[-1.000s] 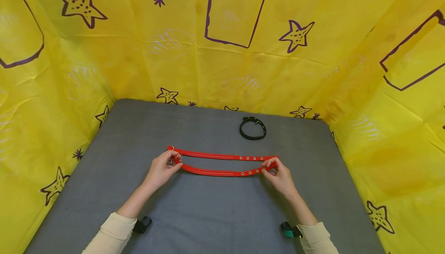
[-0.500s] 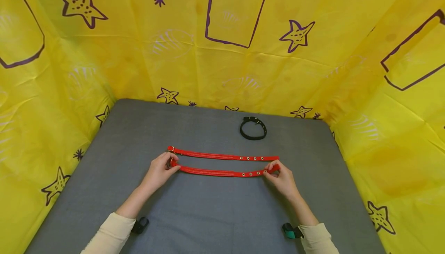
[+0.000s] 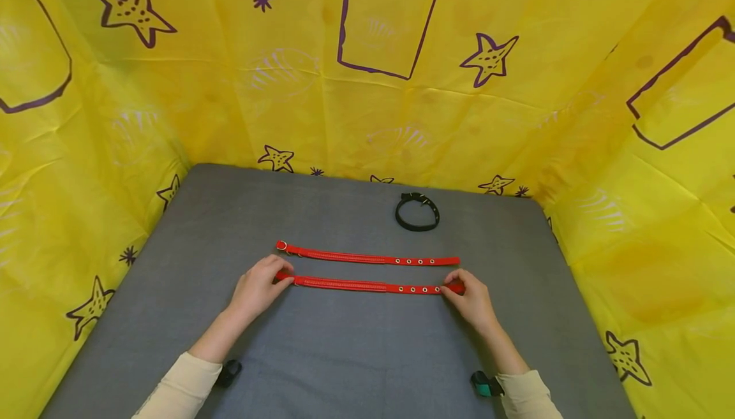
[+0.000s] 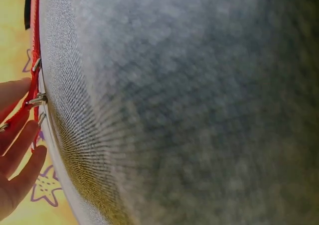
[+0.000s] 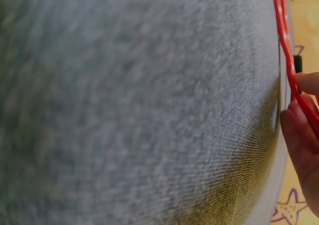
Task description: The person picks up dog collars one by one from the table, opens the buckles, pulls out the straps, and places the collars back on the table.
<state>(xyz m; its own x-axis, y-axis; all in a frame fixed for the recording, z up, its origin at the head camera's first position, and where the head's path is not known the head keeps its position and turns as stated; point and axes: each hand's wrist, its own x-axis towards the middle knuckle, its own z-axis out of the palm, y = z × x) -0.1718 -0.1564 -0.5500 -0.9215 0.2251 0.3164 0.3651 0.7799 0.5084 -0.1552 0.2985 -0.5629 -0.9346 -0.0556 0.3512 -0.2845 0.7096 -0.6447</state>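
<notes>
The left hand (image 3: pixel 258 286) and right hand (image 3: pixel 473 299) pinch opposite ends of the near strap (image 3: pixel 367 286), seemingly straightening it beside the far strap (image 3: pixel 367 257); next calls for gentle, even release.

L fingers (image 4: pixel 28 171) hold red strap (image 4: pixel 35 36) nr metal buckle (image 4: pixel 38 100), w/ gray cloth (image 4: pixel 164 95) alongside.

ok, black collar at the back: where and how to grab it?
Probably pinch the near band of the black collar, from above on the near side, one fingertip inside: it's closed into a ring with an open middle, and its metal hardware sits on the far side. The right hand is nearer, but holds the near red strap.
</notes>
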